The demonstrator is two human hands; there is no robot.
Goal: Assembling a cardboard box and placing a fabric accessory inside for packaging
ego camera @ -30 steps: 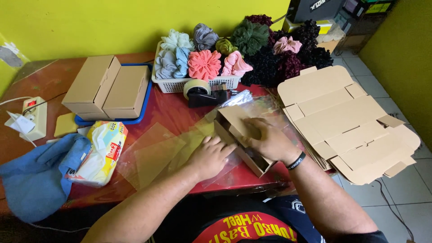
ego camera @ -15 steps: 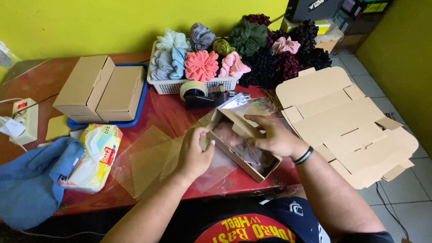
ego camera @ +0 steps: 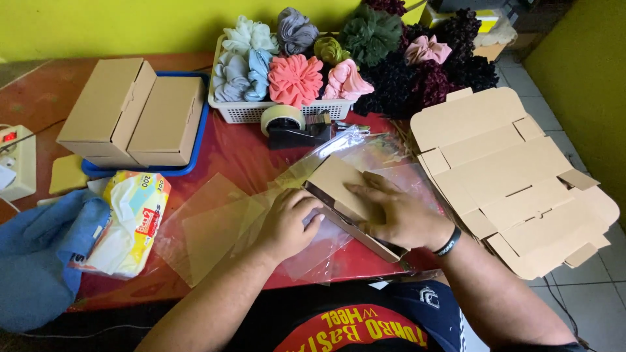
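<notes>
At frame centre, the right hand (ego camera: pixel 398 212) lay flat on a small cardboard box (ego camera: pixel 339 189); the left hand (ego camera: pixel 287 221), fingers curled, seemingly gripped its near edge through a clear plastic bag (ego camera: pixel 365 153).

**Box lid goes down**

Half a second back the small cardboard box (ego camera: pixel 345 195) sits open with the clear bag showing inside. Now the flap is folded over, the right hand (ego camera: pixel 398 212) lies flat on top, and the left hand (ego camera: pixel 287 221) is curled against its near edge.
</notes>
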